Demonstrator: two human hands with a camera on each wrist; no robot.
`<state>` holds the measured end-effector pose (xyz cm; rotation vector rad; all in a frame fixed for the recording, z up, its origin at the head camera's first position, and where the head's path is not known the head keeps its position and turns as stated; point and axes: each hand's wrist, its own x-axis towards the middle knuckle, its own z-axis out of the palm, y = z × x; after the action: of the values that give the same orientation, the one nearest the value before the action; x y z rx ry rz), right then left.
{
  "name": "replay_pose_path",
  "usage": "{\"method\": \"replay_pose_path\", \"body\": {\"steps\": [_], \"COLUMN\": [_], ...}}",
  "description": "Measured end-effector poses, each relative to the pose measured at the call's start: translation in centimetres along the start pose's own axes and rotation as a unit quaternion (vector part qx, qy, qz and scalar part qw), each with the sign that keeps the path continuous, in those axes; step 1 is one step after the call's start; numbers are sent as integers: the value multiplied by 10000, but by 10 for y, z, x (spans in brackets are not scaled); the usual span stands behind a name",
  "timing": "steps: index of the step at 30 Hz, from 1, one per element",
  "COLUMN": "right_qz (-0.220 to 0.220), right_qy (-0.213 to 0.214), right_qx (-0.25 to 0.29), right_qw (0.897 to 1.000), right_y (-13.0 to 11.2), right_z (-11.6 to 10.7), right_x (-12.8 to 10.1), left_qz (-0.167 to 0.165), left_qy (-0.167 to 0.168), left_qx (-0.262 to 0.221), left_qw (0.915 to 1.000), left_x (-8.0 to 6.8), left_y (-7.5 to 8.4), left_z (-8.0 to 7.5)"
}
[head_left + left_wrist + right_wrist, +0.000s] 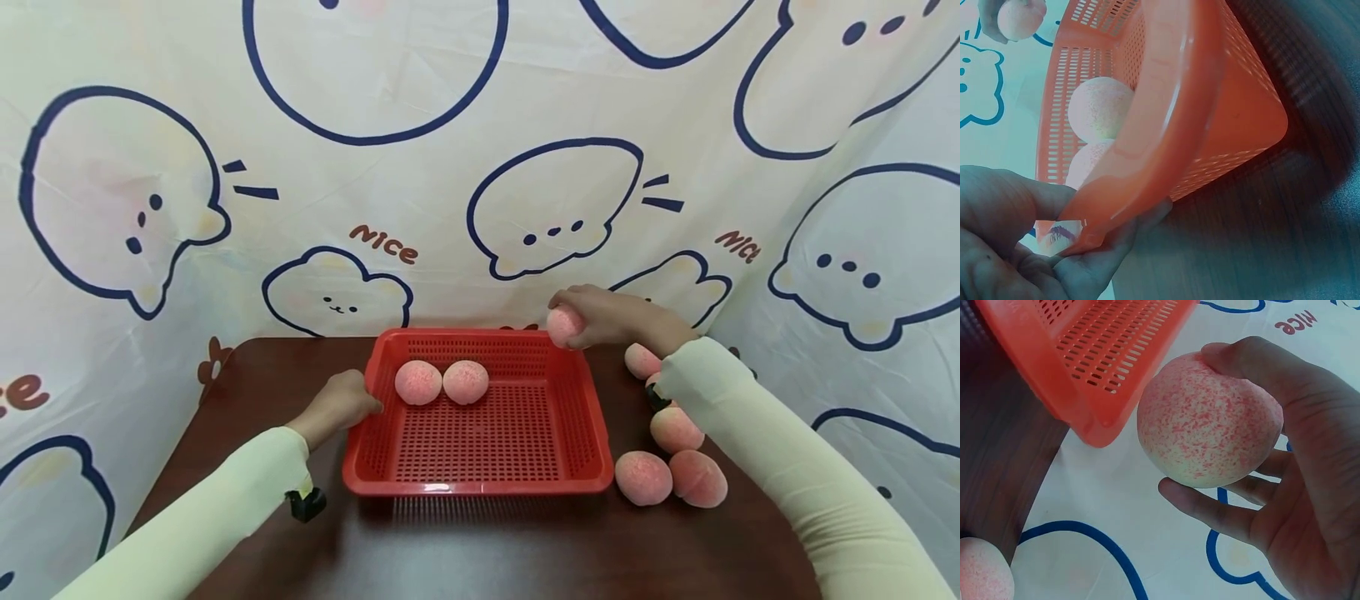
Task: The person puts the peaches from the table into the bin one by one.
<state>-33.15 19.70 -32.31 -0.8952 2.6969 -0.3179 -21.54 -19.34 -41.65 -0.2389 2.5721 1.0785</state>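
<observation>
Both hands are busy: left hand (341, 404) grips the red basket (585, 417) rim, right hand (600, 315) holds a peach (562, 325) above its far corner.

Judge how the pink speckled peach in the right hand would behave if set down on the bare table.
The peach looks round, so it would probably roll freely. Its matte, speckled skin seems unlikely to slip from the fingers. The right hand holds it in a loose grasp, which suggests it is fairly light.

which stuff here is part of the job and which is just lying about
In the job: red basket, two peaches in it, peach in right hand, loose peaches beside the basket, left hand gripping the rim.
Lying about: cartoon cloth, table.
</observation>
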Motion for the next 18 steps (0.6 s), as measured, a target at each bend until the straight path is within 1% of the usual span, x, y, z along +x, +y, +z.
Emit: {"method": "replay_pose_path", "body": {"steps": [5,9,14,18], "right_qz": [-16,-96,-226,-246], "right_qy": [-33,-70,-68,-3], "right_qx": [60,-48,-106,-86], "right_qw": [10000,9999,9997,9997], "right_y": [-4,-8,-12,-14], "right_z": [4,3,2,3], "right_x": [3,5,9,13], "left_qz": [6,13,-87,-49], "left_qy": [-32,-29,-45,-14], "left_qx": [-66,9,105,158], "left_qw": [10000,10000,9999,9999], "left_x": [-1,-1,0,2], "left_y": [-1,-1,0,1], "left_z": [1,2,3,2]}}
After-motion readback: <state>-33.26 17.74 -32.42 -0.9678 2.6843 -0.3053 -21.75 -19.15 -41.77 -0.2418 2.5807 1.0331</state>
